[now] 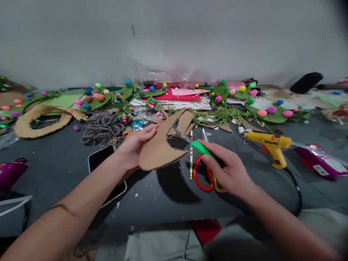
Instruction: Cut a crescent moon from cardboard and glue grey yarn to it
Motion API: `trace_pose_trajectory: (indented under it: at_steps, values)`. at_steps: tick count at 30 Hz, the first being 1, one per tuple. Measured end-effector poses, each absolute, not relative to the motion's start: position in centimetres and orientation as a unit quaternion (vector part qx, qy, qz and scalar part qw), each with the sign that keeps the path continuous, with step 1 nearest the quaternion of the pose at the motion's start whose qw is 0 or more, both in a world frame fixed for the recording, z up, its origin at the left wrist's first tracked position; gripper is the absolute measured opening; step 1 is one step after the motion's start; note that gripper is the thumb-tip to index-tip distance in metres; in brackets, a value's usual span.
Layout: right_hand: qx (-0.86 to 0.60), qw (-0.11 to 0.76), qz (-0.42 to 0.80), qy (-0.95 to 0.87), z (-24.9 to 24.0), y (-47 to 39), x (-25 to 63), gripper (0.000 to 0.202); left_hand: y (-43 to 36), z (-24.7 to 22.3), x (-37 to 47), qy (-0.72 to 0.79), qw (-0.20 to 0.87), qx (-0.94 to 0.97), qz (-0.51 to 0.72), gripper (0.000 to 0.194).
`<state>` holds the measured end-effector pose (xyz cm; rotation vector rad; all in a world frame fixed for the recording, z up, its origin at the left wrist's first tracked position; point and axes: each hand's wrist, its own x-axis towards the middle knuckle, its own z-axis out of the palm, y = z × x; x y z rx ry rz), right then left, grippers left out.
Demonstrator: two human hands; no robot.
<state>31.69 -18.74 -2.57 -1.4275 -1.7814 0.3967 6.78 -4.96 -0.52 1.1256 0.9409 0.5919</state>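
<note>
A curved brown cardboard piece (157,148) with a rough inner edge is held up over the dark table by my left hand (136,146), its fingers behind the card. My right hand (227,165) is closed around the green handle of a craft knife (202,149). The knife's grey blade points left, close to the ragged notch of the cardboard; whether it touches is hard to tell. Below the knife lie scissors (202,179) with red and yellow handles, beside a patterned pencil (191,159).
A yellow glue gun (274,145) with a black cord lies right. Grey yarn (102,128), a tan ring (20,125) and a dark tablet (99,159) are left. Green leaves with pompoms (268,113) and cardboard scraps line the back. A purple device (320,161) sits far right.
</note>
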Motion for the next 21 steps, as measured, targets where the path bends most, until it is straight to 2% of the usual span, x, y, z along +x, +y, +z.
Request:
trace_pose_trajectory:
  at_steps: [8,17,21]
  values:
    - [-0.541,0.272,-0.004,-0.796,-2.7,-19.0,28.6,0.048,-5.3,-1.6,7.4,0.445,0.722,0.448,0.283,0.037]
    - [-0.544,0.273,-0.086,-0.788,-3.5,-18.6,29.6,0.045,-5.9,-1.1,7.9,0.409,0.795,0.382,0.233,0.032]
    - [-0.544,0.278,-0.103,-0.785,-4.1,-18.1,30.3,0.045,-5.7,-1.4,7.9,0.378,0.840,0.313,0.230,0.015]
